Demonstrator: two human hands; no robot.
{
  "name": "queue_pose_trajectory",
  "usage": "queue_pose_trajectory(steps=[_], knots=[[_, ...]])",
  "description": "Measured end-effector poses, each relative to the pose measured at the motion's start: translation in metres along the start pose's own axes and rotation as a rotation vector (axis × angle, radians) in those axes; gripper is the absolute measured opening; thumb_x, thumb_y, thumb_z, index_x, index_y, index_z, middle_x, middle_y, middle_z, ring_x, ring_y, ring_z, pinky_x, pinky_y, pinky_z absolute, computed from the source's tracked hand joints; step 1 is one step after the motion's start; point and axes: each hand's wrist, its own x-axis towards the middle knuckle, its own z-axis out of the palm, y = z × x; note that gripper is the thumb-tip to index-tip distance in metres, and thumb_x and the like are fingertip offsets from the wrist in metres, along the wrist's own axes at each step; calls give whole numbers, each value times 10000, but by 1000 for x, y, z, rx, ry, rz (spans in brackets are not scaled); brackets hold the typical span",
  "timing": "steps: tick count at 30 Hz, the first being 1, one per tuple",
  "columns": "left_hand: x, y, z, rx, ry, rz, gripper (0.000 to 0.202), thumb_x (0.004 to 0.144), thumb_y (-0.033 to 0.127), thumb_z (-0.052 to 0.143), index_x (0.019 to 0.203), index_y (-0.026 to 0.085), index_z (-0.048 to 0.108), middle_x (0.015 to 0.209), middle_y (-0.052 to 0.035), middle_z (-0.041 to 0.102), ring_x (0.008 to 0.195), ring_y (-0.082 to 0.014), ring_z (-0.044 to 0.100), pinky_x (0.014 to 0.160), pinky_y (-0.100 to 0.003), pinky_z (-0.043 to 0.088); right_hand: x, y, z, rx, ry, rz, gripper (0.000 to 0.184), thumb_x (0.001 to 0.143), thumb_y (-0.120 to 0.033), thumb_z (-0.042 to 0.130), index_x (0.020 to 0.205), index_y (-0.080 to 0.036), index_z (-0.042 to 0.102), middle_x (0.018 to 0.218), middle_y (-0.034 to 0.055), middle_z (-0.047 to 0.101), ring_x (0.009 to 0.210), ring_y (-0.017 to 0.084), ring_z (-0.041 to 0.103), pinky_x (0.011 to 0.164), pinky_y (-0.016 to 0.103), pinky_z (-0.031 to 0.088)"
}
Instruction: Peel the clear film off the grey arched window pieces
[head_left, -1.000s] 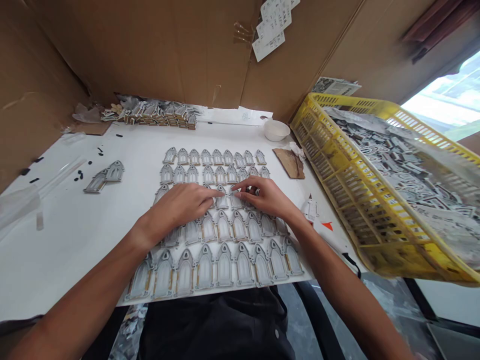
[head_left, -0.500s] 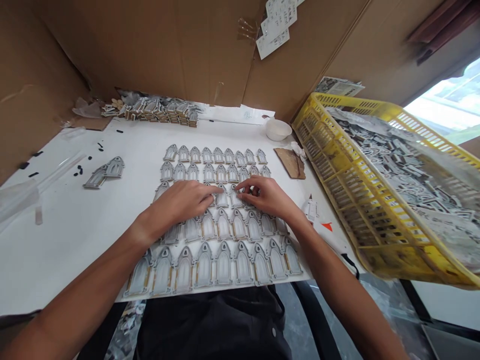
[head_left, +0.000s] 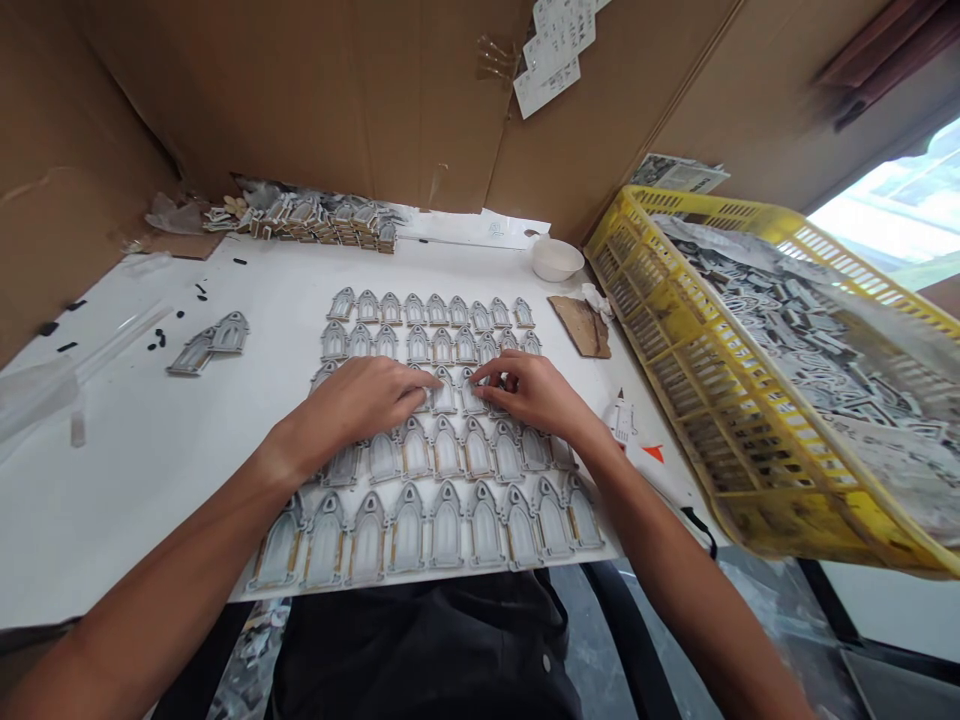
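Observation:
Small grey-and-white arch-shaped pieces (head_left: pixel 448 525), like little church windows, lie in several rows on the white table. My left hand (head_left: pixel 367 395) reaches over the third row, index finger stretched out to touch an arch-shaped piece (head_left: pixel 444 393), thumb held apart below it. On the right side of that row, my right hand (head_left: pixel 529 388) has thumb and index fingertips closed at the edge of the neighbouring arch-shaped piece (head_left: pixel 470 398). Both pieces stay flat in the row. Some pieces in the third and fourth rows are hidden under my hands.
A yellow plastic crate (head_left: pixel 690 380) of loose pieces stands at the right. Stacked pieces (head_left: pixel 330 222) line the cardboard wall (head_left: pixel 337 100). A white bowl (head_left: pixel 556 260) and a cardboard scrap (head_left: pixel 579 327) lie nearby. Two overlapping arch-shaped pieces (head_left: pixel 210 343) are at the left.
My left index fingertip has drawn back slightly to the left. My right hand and the rows of pieces look almost the same.

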Motion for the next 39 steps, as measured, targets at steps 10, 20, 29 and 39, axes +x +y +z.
queue_pose_trajectory(steps=[10,20,29,39], knots=[[3,3,5,-51,61,-42,498,1025,303,449,1308,278,858,1153,-106,885,1010,-316,799,842,-399,517,-1,-2,-1,-22,-8,-6,154,988,-238,805,1085,-288,913,948,28,757,736,167,641,759,328,481],[7,9,1,-530,165,-228,350,946,281,601,1123,236,899,622,2,641,574,-158,504,658,-308,421,-3,-6,-2,-68,-65,-38,270,1034,-226,788,1263,-308,905,998,40,753,728,152,636,766,311,466],[9,16,-7,-1659,28,-497,260,986,194,640,1153,98,815,831,-52,719,501,-59,522,467,-180,448,-5,-8,-5,-96,-51,-27,267,1044,-240,753,1248,-312,908,1041,49,777,750,168,656,759,327,477],[4,20,3,-1637,-121,-290,253,1047,270,760,1239,111,805,1333,-207,829,1078,-256,857,956,-317,693,2,-35,-13,191,102,-21,227,1036,-365,747,1171,-270,903,1158,62,871,859,195,739,801,348,564]])
